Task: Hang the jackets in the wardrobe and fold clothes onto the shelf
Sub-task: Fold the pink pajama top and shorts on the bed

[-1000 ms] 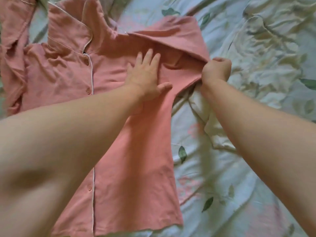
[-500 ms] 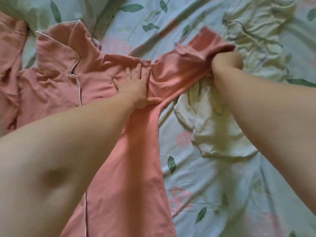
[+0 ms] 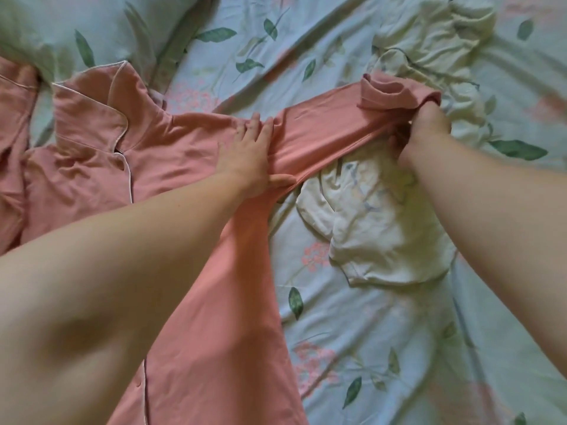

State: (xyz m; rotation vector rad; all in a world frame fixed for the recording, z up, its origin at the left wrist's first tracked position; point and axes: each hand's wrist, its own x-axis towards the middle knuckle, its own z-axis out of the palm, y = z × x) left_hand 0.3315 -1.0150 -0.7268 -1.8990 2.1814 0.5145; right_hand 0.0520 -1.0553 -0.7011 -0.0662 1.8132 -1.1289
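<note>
One pink shirt (image 3: 190, 154) lies on the bed (image 3: 383, 348), unfolded. My left grip (image 3: 245, 161) presses flat-fingered on its shoulder; my right grip (image 3: 426, 130) clenches the sleeve (image 3: 331, 127), taut between them. Beneath it a cream garment (image 3: 383, 222) waits; folding barely begun, I judge.

One wide-angle camera, worn on the person's head, is looking forward and steeply down at the bed (image 3: 383, 348) from close above. It is facing the pink shirt (image 3: 184, 154), spreading over the left and middle of the view. The forearms (image 3: 122, 271) are filling the bottom corners, with the left hand (image 3: 248, 161) on the shirt and the right hand (image 3: 428, 130) at the shirt's right end. A cream garment (image 3: 383, 228) is lying right of the shirt, a pillow (image 3: 61, 29) beyond it
</note>
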